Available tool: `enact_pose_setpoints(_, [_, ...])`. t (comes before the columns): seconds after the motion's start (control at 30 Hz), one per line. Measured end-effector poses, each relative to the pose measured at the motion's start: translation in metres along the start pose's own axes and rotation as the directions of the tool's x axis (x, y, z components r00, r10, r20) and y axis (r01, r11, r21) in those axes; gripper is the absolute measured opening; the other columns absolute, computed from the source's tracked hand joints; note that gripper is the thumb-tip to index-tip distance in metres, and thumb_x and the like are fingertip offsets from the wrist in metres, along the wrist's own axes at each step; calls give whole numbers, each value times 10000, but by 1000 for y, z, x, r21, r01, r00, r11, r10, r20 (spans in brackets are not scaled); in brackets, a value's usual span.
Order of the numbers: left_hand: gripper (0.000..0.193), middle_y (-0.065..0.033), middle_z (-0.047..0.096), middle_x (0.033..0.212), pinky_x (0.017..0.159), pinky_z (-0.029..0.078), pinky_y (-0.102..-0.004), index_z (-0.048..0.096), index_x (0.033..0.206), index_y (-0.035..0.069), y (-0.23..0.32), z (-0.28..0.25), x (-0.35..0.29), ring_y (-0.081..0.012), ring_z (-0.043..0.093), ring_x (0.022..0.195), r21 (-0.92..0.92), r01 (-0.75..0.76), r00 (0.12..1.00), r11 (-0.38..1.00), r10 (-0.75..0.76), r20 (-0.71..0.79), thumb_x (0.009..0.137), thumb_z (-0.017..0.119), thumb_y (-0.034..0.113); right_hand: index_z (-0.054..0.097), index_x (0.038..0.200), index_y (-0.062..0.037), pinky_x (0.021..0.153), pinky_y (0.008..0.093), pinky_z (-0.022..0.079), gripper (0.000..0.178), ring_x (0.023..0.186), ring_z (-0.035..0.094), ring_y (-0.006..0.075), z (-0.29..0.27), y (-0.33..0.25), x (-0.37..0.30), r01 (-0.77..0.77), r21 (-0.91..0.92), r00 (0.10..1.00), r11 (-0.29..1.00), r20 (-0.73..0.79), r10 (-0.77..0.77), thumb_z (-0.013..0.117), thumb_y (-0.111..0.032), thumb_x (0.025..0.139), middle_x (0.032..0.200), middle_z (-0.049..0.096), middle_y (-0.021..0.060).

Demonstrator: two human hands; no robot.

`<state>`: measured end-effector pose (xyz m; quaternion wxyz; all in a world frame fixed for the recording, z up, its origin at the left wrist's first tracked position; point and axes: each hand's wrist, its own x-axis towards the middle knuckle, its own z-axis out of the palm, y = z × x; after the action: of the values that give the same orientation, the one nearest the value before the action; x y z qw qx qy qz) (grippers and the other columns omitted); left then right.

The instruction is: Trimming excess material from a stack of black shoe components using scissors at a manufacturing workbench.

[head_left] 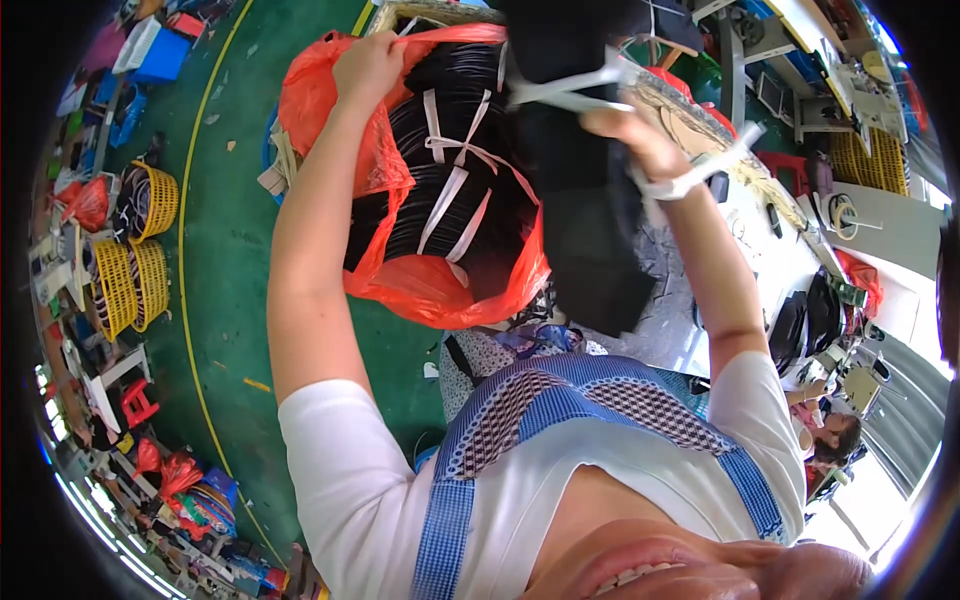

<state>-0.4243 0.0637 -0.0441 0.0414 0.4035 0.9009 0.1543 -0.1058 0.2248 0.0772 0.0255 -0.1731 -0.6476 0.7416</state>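
A red plastic bag (435, 290) stands open in front of me, and its rim is bunched in the closed fingers of my left hand (368, 68). Inside the bag lie stacked black bundles (415, 130) of thin pieces, tied with white strips. My right hand (640, 140) grips another bundle of black flat pieces (585, 220) by its side, at the right of the bag's mouth. A white tie strip (575, 88) crosses this bundle, and a loose white end passes by my wrist. The bundle is smeared by motion, and my right fingertips are partly hidden behind it.
A worktable (740, 215) with a worn edge stands to the right of the bag. Yellow baskets (115, 285) and other goods line the left side, beyond a yellow floor line (185, 300). Another person (830, 435) sits at the lower right. A red stool (138, 402) stands at the left.
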Motion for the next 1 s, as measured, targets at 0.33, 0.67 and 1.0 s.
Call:
enact_pose_setpoints(0.33, [204,-44,566,672,575,419,-267,718,996,-18,-40,-61,-21,-80,490,614,-576,-191,958,795,21,-287,993,685,184,192,1638,-221,1051,563,455,1267,1289,494,537,28,63,55,-106,-877,968,469,-198,-151,870,-424,589,1395,477,342])
enact_pose_setpoints(0.67, [240,-128,680,906,675,505,-435,707,999,73,10,-55,-13,-321,669,826,-152,-214,917,965,144,-371,948,695,307,268,1591,-53,1043,596,455,1213,1339,491,495,26,57,77,-272,-880,944,390,-322,-69,805,-686,706,1522,381,343])
enact_pose_setpoints(1.0, [1234,-245,256,1652,1227,107,-668,428,1559,225,167,50,-36,-444,219,1535,-13,-844,536,536,843,-35,506,856,707,502,1482,-45,1098,386,445,447,1298,562,239,-266,226,181,93,-389,985,917,173,-26,477,-189,1059,1389,614,77])
